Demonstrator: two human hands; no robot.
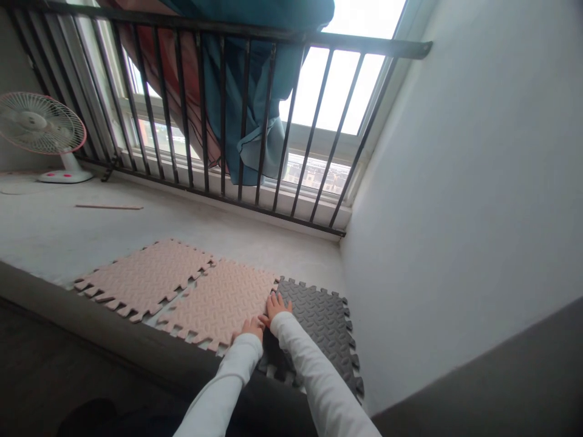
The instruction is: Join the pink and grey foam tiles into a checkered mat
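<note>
Since the black mat (321,315) and middle pink mat (228,294) meet on the ledge (191,220), your left hand (250,329) and right hand (277,306) rest unclenched, gripping nothing, where they join, probably to line up the mats' toothed edges.

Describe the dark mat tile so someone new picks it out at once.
Find the black railing, then the pale ledge in front of it. Along that ledge, the dark tile lies nearest the white wall. Its charcoal colour sets it apart from the two pinkish tiles.
</note>
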